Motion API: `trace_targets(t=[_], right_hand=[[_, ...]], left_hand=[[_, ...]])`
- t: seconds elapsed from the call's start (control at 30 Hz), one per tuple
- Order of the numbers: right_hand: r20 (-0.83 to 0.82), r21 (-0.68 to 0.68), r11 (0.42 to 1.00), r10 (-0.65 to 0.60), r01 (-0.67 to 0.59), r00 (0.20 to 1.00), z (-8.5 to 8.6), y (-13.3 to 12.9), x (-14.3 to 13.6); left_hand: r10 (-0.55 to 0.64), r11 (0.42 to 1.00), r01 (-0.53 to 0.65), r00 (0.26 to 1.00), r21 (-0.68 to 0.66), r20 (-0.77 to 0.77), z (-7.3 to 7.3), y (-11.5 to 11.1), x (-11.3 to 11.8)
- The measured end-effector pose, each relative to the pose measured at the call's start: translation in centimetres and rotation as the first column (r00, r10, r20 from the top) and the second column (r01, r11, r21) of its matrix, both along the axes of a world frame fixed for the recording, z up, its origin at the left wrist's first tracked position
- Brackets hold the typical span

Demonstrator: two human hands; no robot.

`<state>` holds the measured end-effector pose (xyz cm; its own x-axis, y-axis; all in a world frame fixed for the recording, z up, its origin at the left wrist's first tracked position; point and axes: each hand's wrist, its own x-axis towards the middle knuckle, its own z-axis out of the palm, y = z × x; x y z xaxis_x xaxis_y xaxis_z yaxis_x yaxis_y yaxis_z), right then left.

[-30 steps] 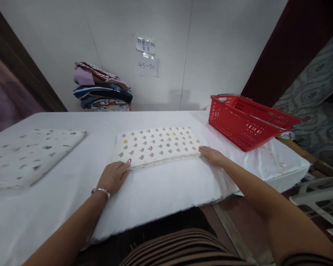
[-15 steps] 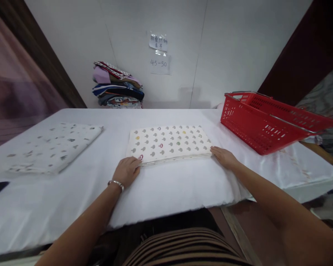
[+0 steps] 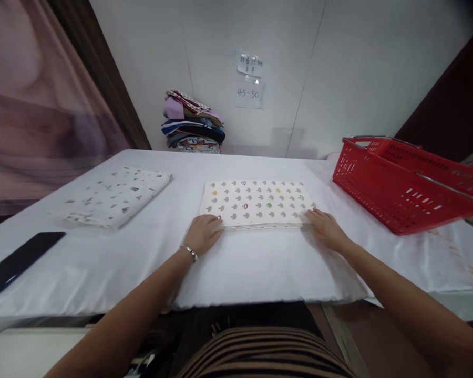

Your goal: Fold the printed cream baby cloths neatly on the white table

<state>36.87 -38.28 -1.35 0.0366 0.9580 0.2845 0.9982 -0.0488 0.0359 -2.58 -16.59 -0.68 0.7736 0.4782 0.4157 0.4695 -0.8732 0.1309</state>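
A folded cream cloth (image 3: 256,202) printed with grey, red, yellow and green mushrooms lies flat in front of me, its layered edge facing me. My left hand (image 3: 203,233), with a silver bracelet on the wrist, is closed at the near left corner of the cloth, fingers over the fabric. At the near right corner, my right hand (image 3: 326,230) has its fingertips closed on the edge. The thumbs and undersides of both hands are mostly hidden. A second folded white cloth (image 3: 122,194) with grey and green marks rests to the left, apart from my hands.
A red plastic basket (image 3: 398,189) with metal handles stands at the right of the white-covered table (image 3: 268,268). A black phone (image 3: 21,262) lies at the left front. Folded fabrics (image 3: 195,123) are piled by the back wall, beside paper notes (image 3: 250,94).
My view has turned left, bringing the whole phone into sight. My hands stay at the cloth's near corners, the right fingers slightly shifted. The cloth remains folded and flat.
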Motion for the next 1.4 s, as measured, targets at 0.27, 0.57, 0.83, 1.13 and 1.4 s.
trace_targets(t=[0.27, 0.57, 0.83, 1.13, 1.4], right_hand=[[-0.089, -0.015, 0.975, 0.222, -0.224, 0.971, 0.7, 7.1, -8.2], [-0.034, -0.020, 0.958, 0.286, -0.286, 0.958, 0.5, 7.8, -9.7], [0.048, -0.019, 0.937, 0.349, -0.348, 0.936, 0.1, 8.1, -9.7], [0.118, 0.102, 0.902, 0.409, -0.420, 0.905, -2.3, 8.3, -8.2], [0.123, 0.073, 0.898, 0.423, -0.433, 0.898, -0.7, 8.2, -10.6]], left_hand=[[-0.107, 0.994, 0.104, 0.983, -0.027, -0.152, 1.0, -1.7, 5.7], [-0.060, 0.994, 0.083, 0.955, 0.067, -0.290, 0.5, -2.0, 6.2], [-0.048, 0.978, 0.123, 0.916, 0.166, -0.399, 0.3, -2.4, 7.5], [-0.045, 0.977, 0.119, 0.926, 0.179, -0.374, -0.6, -2.7, 6.7], [-0.024, 0.974, 0.101, 0.936, 0.201, -0.352, -0.8, -3.0, 6.5]])
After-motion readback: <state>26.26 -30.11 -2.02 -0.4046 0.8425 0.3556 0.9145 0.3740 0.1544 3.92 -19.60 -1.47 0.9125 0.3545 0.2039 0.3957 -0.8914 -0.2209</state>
